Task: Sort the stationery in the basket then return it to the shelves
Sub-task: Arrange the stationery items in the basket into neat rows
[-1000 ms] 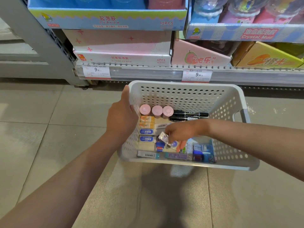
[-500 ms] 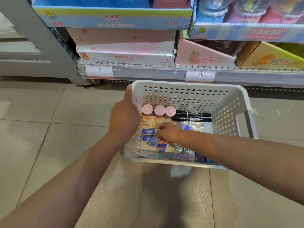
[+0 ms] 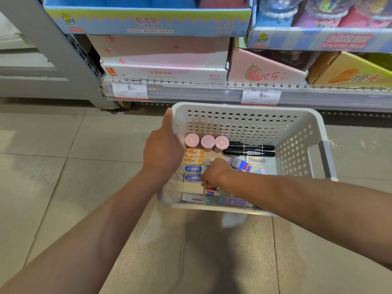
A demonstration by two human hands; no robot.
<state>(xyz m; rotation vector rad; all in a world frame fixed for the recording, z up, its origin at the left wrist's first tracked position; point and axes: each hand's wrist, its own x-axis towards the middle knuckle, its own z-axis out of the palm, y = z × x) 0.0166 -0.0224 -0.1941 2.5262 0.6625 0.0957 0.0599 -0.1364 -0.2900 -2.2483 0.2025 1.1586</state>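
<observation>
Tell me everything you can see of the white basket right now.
The white basket is a rectangular bin, plastic by its look, with walls pierced by rows of round holes and a handle slot cut in its right end. It sits open-topped in front of the shelf; whether it rests on the floor cannot be told. The left hand grips its left wall, thumb along the rim. The right hand reaches inside among the stationery, and its forearm crosses the near rim.

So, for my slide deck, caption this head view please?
Left hand grips the white basket rim while right hand reaches among erasers inside.
</observation>
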